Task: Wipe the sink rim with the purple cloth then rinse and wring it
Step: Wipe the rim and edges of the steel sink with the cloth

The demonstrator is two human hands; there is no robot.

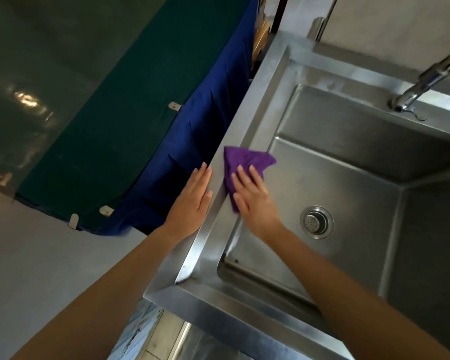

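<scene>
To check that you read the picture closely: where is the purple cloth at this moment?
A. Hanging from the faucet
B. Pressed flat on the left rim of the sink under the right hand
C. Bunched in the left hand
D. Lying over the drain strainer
B: the right hand lies flat on the purple cloth, spread on the sink rim; the left hand rests bare on the outer edge.

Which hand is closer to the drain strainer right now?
Right. The right hand presses the purple cloth on the sink's left rim, just beside the drain strainer; the left hand rests flat on the outer edge, farther away.
</scene>
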